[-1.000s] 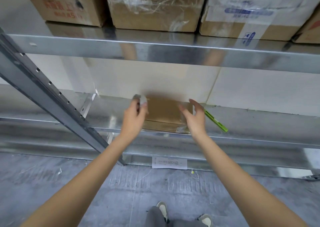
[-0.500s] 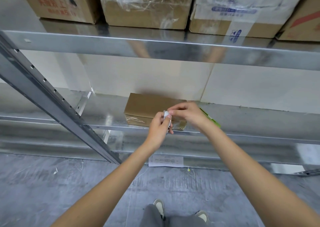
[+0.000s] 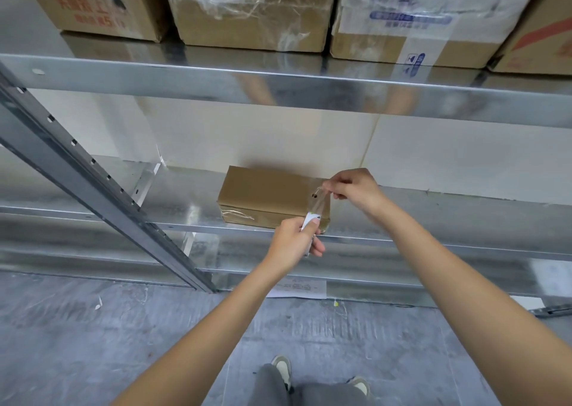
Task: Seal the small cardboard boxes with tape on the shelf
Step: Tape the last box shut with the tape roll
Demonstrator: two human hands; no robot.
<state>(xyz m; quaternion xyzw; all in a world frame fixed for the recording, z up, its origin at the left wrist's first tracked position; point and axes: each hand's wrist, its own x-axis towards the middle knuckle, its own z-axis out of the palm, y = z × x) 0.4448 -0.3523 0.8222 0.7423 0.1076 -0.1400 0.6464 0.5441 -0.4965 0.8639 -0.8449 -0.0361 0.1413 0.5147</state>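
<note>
Since half a second ago the right hand [image 3: 356,190] has drawn up and away from the left hand [image 3: 292,240], stretching a strip of clear tape [image 3: 317,202] between them. The galvanised metal shelf [image 3: 185,201] bears one small brown cardboard box [image 3: 266,193] at its front edge — bare metal either side. Right fingertips pinch the strip's end over the box's right end; left fingers curl round one small white tape roll [image 3: 309,221], just in front of the box.

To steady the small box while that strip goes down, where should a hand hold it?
Judging by its pose, grip the small cardboard box at its bare left end, from the left: it lies lengthwise, and the tape strip and both hands crowd the right end.
</note>
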